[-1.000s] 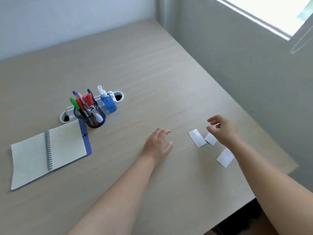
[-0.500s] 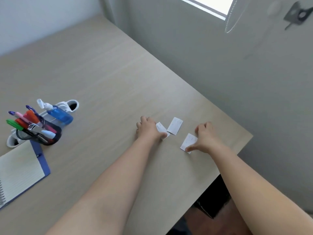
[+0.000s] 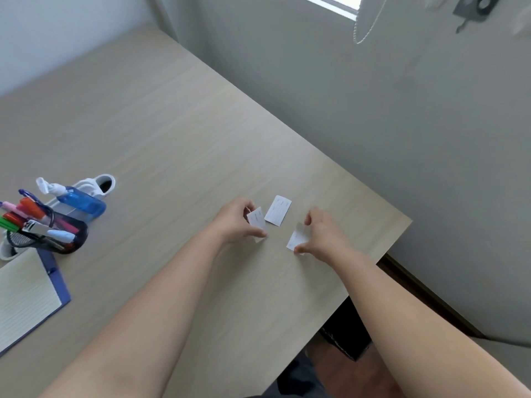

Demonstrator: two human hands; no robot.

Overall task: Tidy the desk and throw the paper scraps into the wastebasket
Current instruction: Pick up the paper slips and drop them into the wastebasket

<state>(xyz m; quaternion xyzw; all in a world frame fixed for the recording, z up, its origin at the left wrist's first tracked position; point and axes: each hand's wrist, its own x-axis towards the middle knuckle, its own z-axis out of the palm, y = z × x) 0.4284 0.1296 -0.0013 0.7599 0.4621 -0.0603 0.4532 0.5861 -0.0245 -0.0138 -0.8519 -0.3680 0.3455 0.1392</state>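
Three white paper scraps lie near the right corner of the light wooden desk [image 3: 161,133]. My left hand [image 3: 237,222] pinches the left scrap [image 3: 256,221] between thumb and fingers, its edge lifted off the desk. My right hand [image 3: 324,235] pinches the right scrap [image 3: 297,239], also tilted up. The middle scrap [image 3: 278,210] lies flat between and just beyond both hands, untouched. No wastebasket is in view.
At the left stand a dark mesh pen cup [image 3: 46,234] full of markers, a blue spray bottle [image 3: 77,201], a white cable outlet [image 3: 99,183] and an open spiral notebook [image 3: 23,300]. The desk's right edge runs close to a grey wall [image 3: 402,139]. A dark object [image 3: 344,331] sits on the floor below.
Both hands went from resting on the outer scraps to pinching them and lifting their edges. The view swung right, so the pen cup and notebook shifted left.
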